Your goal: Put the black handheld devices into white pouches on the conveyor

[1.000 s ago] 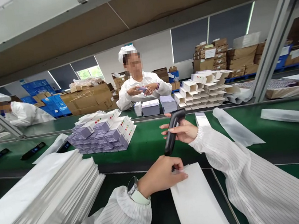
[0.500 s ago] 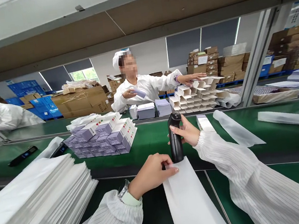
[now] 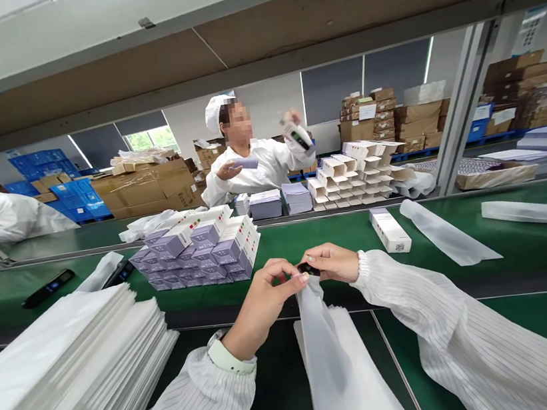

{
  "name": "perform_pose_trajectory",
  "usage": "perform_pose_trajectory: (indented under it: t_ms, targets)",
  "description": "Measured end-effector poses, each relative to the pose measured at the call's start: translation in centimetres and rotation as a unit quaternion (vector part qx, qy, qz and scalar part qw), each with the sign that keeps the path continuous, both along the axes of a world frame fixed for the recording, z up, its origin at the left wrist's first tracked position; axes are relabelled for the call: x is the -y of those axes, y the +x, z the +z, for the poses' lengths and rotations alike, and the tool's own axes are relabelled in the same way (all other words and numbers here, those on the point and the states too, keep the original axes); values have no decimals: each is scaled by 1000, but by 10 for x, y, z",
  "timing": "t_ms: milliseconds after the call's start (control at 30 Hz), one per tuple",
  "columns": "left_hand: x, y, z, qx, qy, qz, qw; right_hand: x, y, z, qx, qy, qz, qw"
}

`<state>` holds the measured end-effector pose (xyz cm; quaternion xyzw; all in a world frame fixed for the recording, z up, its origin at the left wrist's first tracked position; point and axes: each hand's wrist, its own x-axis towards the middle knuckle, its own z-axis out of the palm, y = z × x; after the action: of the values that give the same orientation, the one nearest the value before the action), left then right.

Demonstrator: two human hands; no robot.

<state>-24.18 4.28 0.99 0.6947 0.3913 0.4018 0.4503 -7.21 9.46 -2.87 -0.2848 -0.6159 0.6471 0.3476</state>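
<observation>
My left hand (image 3: 266, 300) pinches the mouth of a translucent plastic sleeve (image 3: 317, 340). A black handheld device (image 3: 307, 268) is mostly inside the sleeve, and only its dark top end shows at the opening. My right hand (image 3: 334, 262) grips at that top end, its fingers closed beside the sleeve's mouth. The filled sleeve hangs down over a small pile of flat white sleeves (image 3: 365, 368) in front of me. To the left lies a thick stack of white sleeves (image 3: 73, 366).
Purple-and-white boxes (image 3: 209, 250) are stacked on the green belt (image 3: 277, 231). A single box (image 3: 390, 230) and loose sleeves (image 3: 446, 233) lie right; dark devices (image 3: 48, 288) lie left. Across the belt, a co-worker (image 3: 257, 160) holds things near open cartons (image 3: 355, 174).
The black device has gone down from above the pile into a sleeve, and my right hand has lowered with it. My left hand has lifted the sleeve's mouth. The co-worker's hand has left the cartons.
</observation>
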Motion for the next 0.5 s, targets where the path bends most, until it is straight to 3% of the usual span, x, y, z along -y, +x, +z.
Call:
perform_pose_trajectory:
  t_ms: [233,400,500]
  targets:
    - [10,1,10,53,-20,-14,998,13,3,5,-1,-12,110,994]
    - [15,-1,16,122,35,35,991,28,-4,8,-202,-49,32,978]
    - [16,0,14,151,55,48,986,50,-23,-6,-178,-95,75,976]
